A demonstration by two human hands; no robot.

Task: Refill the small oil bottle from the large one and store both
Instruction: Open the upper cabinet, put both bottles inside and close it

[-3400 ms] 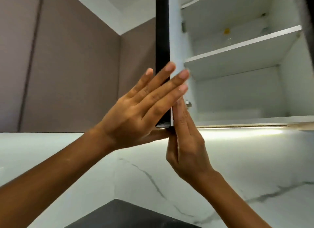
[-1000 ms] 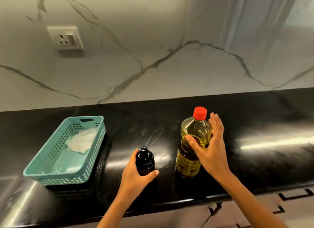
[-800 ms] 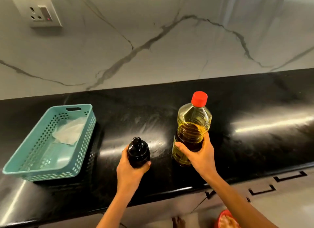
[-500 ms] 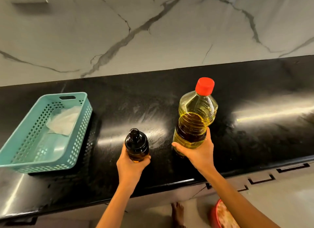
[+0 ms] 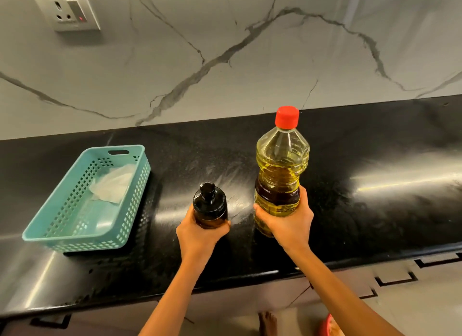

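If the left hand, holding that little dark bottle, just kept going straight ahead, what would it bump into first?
Probably nothing nearby: beyond the left hand and its small dark bottle lies bare black counter, then the marble wall. The teal basket sits off to its left. Depth is hard to judge.

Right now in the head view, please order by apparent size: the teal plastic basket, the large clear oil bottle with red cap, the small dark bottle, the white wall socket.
1. Teal plastic basket
2. Large clear oil bottle with red cap
3. Small dark bottle and white wall socket: similar in the picture; the socket is farther, so unsure.
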